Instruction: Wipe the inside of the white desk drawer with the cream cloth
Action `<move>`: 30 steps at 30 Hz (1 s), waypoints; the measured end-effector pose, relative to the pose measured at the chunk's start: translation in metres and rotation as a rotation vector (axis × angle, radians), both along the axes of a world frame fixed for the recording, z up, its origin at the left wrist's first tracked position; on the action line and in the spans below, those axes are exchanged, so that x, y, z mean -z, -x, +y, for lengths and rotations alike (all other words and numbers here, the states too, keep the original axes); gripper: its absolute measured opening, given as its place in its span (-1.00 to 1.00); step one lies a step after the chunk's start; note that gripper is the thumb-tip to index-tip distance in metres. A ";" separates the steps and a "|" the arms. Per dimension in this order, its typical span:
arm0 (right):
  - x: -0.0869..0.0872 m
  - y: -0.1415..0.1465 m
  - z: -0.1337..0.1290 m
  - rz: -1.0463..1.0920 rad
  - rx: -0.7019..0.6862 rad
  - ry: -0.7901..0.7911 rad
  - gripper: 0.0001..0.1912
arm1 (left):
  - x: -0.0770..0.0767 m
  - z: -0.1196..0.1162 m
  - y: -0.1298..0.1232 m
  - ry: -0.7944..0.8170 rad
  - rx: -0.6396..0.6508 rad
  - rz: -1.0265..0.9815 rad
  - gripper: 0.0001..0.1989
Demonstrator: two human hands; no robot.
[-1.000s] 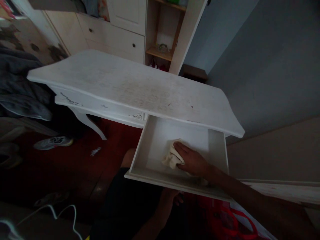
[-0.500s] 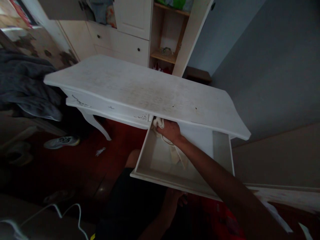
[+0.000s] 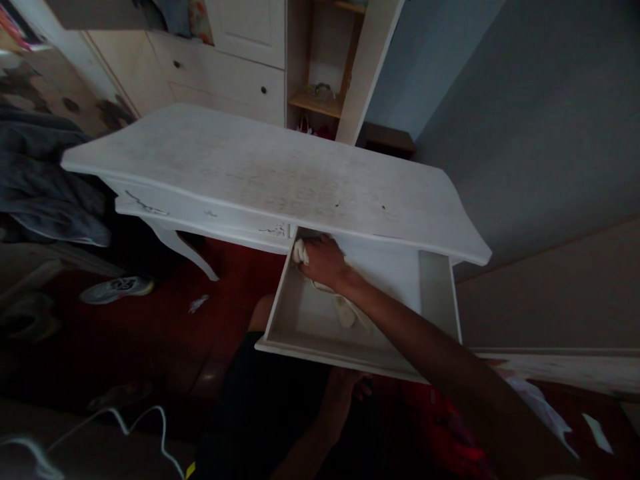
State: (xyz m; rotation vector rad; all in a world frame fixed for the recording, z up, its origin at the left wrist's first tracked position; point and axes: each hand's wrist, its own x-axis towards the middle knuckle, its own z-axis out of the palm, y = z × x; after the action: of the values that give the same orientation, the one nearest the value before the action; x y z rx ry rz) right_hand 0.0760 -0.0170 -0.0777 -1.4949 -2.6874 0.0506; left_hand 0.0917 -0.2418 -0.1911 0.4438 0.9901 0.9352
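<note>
Inside the pulled-out white drawer (image 3: 350, 363), my right hand (image 3: 324, 261) is closed on a cream cloth (image 3: 300, 253). The bunched end of the cloth presses near the drawer's back left corner. Its loose tail (image 3: 345, 312) trails under my wrist across the drawer floor. Just below the drawer's front edge is my left hand (image 3: 345, 393), its fingers bent and dim in shadow. The drawer's edge partly covers that hand, so whether it grips the drawer is unclear. The drawer extends from a white desk (image 3: 225, 150) with dark smudges on its top.
Behind the desk stands a white cabinet (image 3: 240, 83) with one door open. A grey wall (image 3: 540, 133) rises on the right. Left of the desk are grey clothes (image 3: 50, 180) and a shoe (image 3: 117, 289) on the red floor. A white cable (image 3: 120, 423) lies at lower left.
My right hand has shifted the cloth a little toward the drawer's left wall, and the cloth's tail has moved with it. The whole view has shifted slightly. My left hand stays under the drawer's front.
</note>
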 end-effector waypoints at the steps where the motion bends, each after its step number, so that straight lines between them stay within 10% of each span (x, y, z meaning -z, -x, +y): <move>1: -0.001 0.000 -0.009 -0.010 -0.009 0.007 -0.64 | 0.001 0.000 -0.001 0.004 -0.002 0.002 -0.67; 10: 0.001 0.007 -0.073 -0.068 -0.168 0.103 -0.82 | 0.004 -0.004 -0.002 0.010 -0.032 0.012 -0.66; 30: 0.011 0.020 -0.094 -0.066 -0.132 0.062 -0.60 | 0.018 -0.003 -0.021 0.078 -0.022 0.015 -0.55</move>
State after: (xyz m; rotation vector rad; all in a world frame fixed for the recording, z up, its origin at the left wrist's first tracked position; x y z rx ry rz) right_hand 0.0560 -0.1111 -0.0892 -1.3560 -2.8597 0.0939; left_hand 0.1132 -0.2445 -0.2095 0.3750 1.0430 0.9111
